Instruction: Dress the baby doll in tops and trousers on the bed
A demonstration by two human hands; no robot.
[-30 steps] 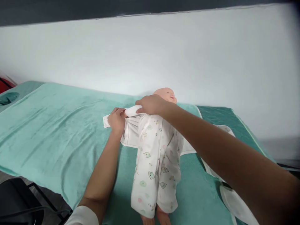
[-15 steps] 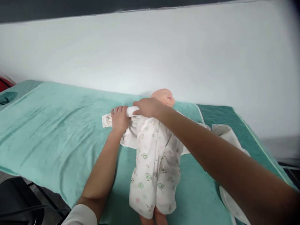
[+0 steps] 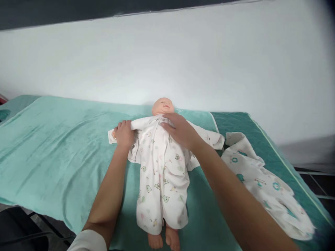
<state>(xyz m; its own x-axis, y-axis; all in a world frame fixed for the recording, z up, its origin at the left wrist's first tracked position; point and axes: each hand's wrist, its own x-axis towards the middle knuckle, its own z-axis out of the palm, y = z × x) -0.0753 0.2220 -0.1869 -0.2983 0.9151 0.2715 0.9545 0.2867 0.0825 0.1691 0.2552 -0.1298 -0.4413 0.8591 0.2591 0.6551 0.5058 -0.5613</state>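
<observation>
Head view: a baby doll (image 3: 162, 106) in a printed romper (image 3: 151, 160) lies on its back on the green cloth (image 3: 78, 146).
The doll is probably light and firm, the romper soft; the forearm, through the sleeve (image 3: 141, 123), seems the best hold. The left hand (image 3: 125, 135) has its grip closed around this sleeve; the right hand (image 3: 181, 130) rests on the chest, thumb and fingers apart.

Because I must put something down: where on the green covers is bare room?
Widest: the pale green plush cover, left of the left hand. Narrower: a strip between the bald pink doll in white printed clothes and the right forearm. Crowded: the doll's chest, under the right hand, and the right end, where a white teal-printed garment lies.
</observation>
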